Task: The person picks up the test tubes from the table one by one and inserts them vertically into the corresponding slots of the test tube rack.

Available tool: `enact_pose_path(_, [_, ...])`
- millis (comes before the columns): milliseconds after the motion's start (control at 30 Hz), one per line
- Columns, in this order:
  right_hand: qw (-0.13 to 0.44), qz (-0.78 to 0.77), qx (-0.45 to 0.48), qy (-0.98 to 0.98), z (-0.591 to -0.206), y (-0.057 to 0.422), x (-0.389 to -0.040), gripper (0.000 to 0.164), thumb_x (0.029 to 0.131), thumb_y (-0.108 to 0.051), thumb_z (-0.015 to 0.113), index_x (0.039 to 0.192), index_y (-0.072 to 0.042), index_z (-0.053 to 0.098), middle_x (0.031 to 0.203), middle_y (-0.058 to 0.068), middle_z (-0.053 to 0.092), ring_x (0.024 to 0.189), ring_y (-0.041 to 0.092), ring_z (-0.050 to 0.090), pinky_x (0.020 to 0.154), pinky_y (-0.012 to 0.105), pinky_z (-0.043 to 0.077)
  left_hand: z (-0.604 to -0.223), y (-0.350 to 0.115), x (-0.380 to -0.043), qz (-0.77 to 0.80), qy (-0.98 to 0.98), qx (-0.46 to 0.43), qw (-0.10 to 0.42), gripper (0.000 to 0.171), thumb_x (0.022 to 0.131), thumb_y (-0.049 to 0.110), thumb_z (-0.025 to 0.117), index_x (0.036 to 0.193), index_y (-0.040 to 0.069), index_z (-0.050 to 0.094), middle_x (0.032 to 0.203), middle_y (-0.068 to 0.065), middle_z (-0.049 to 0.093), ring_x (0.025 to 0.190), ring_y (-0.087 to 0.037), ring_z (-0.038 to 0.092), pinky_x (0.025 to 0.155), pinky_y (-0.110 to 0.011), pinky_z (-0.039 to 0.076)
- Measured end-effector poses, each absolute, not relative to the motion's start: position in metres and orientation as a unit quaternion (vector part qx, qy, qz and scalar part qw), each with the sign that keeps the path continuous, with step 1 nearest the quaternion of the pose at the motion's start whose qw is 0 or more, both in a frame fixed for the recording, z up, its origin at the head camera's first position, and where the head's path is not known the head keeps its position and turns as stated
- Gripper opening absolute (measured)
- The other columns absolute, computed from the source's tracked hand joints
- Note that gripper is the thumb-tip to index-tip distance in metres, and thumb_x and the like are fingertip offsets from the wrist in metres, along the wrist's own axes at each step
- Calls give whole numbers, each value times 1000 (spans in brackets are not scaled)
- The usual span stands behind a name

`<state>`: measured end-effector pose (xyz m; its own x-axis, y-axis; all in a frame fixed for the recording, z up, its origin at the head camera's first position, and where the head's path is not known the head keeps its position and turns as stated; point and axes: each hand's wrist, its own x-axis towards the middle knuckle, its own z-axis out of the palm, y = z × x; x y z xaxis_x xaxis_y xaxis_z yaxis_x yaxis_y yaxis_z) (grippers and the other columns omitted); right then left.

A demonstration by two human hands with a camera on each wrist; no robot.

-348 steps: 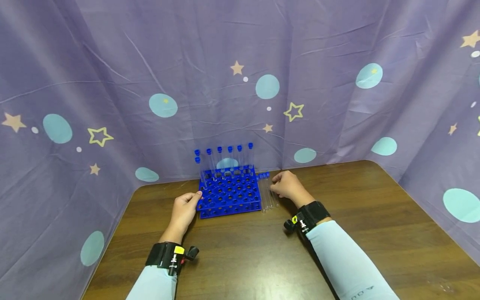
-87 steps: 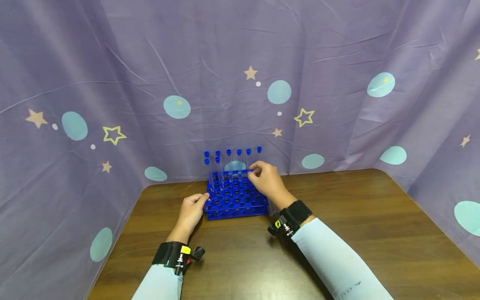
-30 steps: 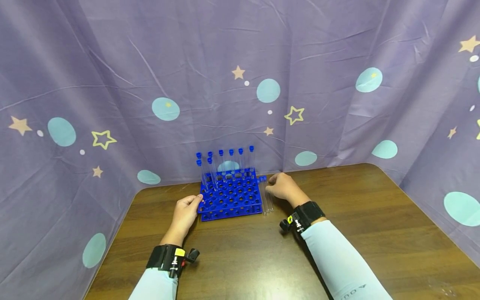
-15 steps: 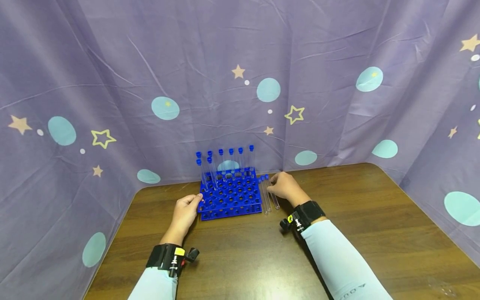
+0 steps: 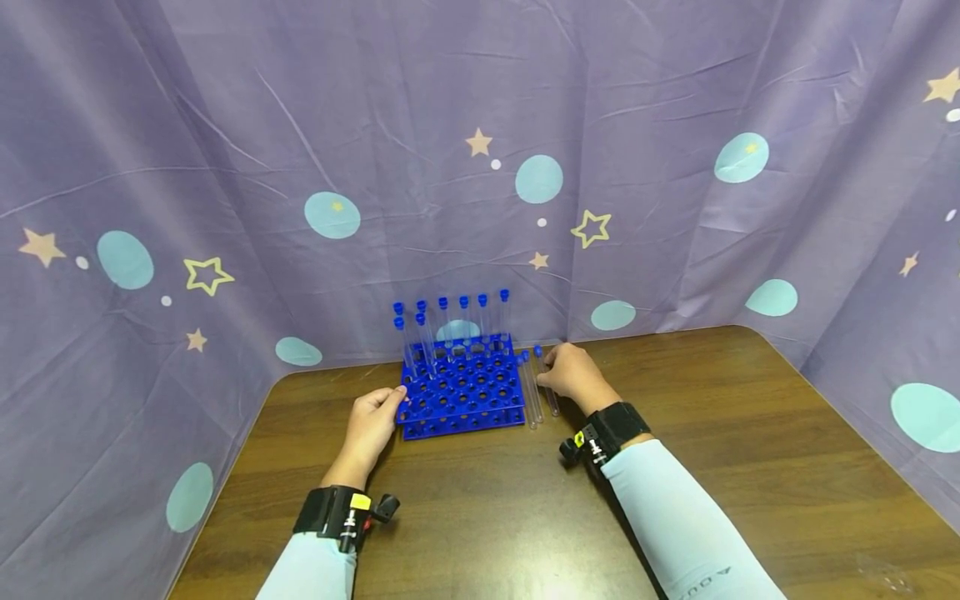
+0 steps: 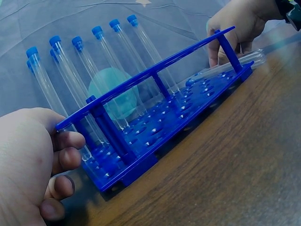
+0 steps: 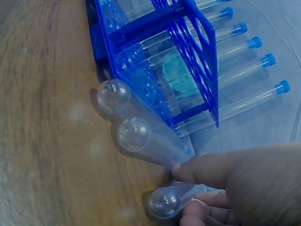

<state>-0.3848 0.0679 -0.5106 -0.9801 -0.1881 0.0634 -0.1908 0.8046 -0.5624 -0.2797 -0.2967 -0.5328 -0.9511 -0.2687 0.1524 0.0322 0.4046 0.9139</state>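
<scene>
A blue test tube rack (image 5: 461, 400) stands at the back of the table, with several blue-capped clear test tubes (image 5: 424, 342) upright in its back rows. My left hand (image 5: 372, 425) grips the rack's front left corner, thumb on top and fingers curled under the upper plate in the left wrist view. To the right of the rack, two capped test tubes (image 7: 134, 134) lie side by side on the table. A third test tube (image 7: 164, 202) lies apart from them, its rounded end towards me. My right hand (image 5: 573, 373) pinches this one between thumb and fingers near its capped end.
The brown wooden table (image 5: 480, 517) ends at a purple curtain (image 5: 450, 167) with stars and dots, close behind the rack. A small transparent object (image 5: 885, 573) lies at the table's near right.
Since the earliest frame, one lying tube has gone to the rack's second row. The right hand has returned from over the rack and drawn the rightmost lying tube apart. The left hand stays put.
</scene>
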Motion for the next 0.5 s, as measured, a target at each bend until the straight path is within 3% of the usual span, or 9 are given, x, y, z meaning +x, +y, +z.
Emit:
enact_pose_path(133, [-6, 304, 92, -948, -510, 68, -384, 41, 83, -30, 88, 113, -2, 80, 92, 11, 82, 64, 20, 74, 83, 47, 63, -532, -296, -279, -547, -822, 71, 141, 42, 104, 40, 69, 84, 4, 78, 61, 5, 49, 58, -16, 46, 54, -29, 39])
enact_pose_path(267, [-15, 312, 86, -946, -509, 68, -384, 45, 83, -31, 89, 116, -1, 79, 79, 6, 80, 56, 16, 71, 80, 45, 63, -532, -296, -279, -552, -819, 69, 142, 43, 104, 39, 69, 82, 2, 76, 58, 7, 46, 55, -15, 44, 52, -28, 37])
enact_pose_path(400, [-17, 312, 83, -946, -510, 68, -384, 47, 82, -33, 90, 117, -2, 79, 81, 7, 81, 56, 16, 72, 81, 46, 63, -533, -296, -280, -546, -823, 68, 145, 43, 105, 38, 69, 83, 2, 78, 63, 5, 51, 62, -17, 48, 58, -29, 40])
enact_pose_path(500, [-12, 308, 81, -948, -510, 68, -383, 48, 82, -34, 91, 117, -3, 79, 93, 10, 83, 56, 16, 71, 83, 47, 62, -535, -296, -281, -540, -826, 70, 148, 42, 105, 38, 68, 86, 2, 80, 70, 2, 56, 72, -19, 51, 66, -31, 43])
